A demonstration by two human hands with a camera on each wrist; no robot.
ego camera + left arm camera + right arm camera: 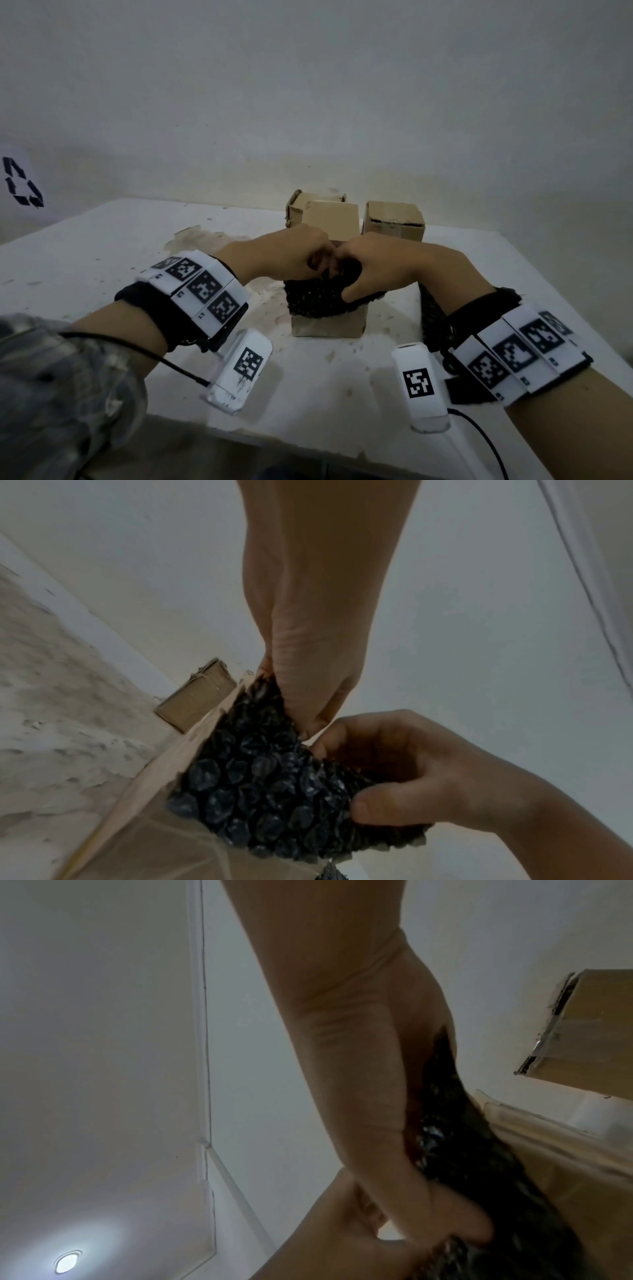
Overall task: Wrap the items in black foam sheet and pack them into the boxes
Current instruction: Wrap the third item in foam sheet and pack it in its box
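Two hands meet over a black foam-wrapped bundle (317, 296) that sits in the open top of a small cardboard box (329, 325) near the middle of the white table (102, 240). The left hand (291, 255) and right hand (380, 267) both curl their fingers around the foam, gripping it. Two more cardboard boxes (394, 217) stand just behind, near the wall.

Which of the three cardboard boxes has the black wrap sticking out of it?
The nearest box, under both hands: black foam sheet bulges from its top. The two boxes behind it, back left and back right, show none.
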